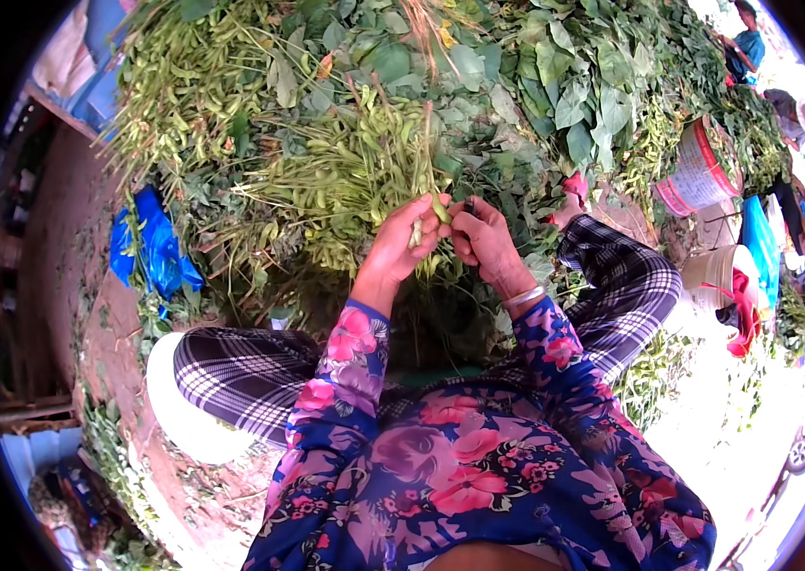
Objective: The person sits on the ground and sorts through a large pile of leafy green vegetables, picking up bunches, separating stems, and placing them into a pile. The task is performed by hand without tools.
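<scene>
Green bean pods on cut stems (374, 146) lie heaped in front of me. My left hand (406, 239) is closed around a stem with pods, and a green pod (439, 210) shows between its fingertips and my other hand. Close beside it, my right hand (481, 239) has its fingers curled around a small dark tool (470, 208), whose kind I cannot tell. A metal bangle (524, 297) circles the right wrist. More podded stems (195, 93) are piled at the upper left, and broad green leaves (574, 86) at the upper right.
A blue plastic bag (153, 243) lies on the ground at left. To the right are a printed bucket (699, 168) lying tilted, a pale bucket (720, 275) with red cloth, and another blue bag (761, 239). Several people sit beyond, at the far right. My folded legs flank the heap.
</scene>
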A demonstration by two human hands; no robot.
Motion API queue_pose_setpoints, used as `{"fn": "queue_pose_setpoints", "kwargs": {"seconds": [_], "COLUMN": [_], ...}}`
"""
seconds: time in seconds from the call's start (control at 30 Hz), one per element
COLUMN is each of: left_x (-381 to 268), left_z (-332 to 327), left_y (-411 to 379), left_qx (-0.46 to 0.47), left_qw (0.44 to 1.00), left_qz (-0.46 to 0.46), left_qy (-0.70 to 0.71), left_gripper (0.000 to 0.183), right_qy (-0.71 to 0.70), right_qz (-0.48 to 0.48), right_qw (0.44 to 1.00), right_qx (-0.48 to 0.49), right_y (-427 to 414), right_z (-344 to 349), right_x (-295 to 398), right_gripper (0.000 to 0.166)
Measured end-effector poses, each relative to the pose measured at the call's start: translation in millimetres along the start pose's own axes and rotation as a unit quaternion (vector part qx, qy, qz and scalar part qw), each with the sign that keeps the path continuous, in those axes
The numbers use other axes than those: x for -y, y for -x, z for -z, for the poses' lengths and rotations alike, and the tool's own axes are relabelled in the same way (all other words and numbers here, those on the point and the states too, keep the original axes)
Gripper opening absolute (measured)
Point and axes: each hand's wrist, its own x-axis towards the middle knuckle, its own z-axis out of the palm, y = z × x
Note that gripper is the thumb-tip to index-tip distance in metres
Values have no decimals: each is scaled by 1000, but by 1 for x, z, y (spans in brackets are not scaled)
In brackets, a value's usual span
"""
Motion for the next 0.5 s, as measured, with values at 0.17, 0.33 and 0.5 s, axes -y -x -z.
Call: {"fn": "queue_pose_setpoints", "kwargs": {"seconds": [0.17,0.33,0.5], "left_x": [7,9,15], "left_z": [-4,0,1], "left_y": [18,21,22], "left_qx": [-69,-109,-120], "left_qw": [998,989,978], "left_qz": [-7,-31,-57], "left_qy": [0,-95,-162], "left_gripper": [27,20,19], "right_qy": [103,366,354], "right_qz": [30,145,109], "right_qw": [994,918,927], "right_qx": [35,57,57], "right_y": [14,29,33], "right_z": [0,1,2], "right_x": [-13,-24,-27], "right_gripper": [8,19,22]}}
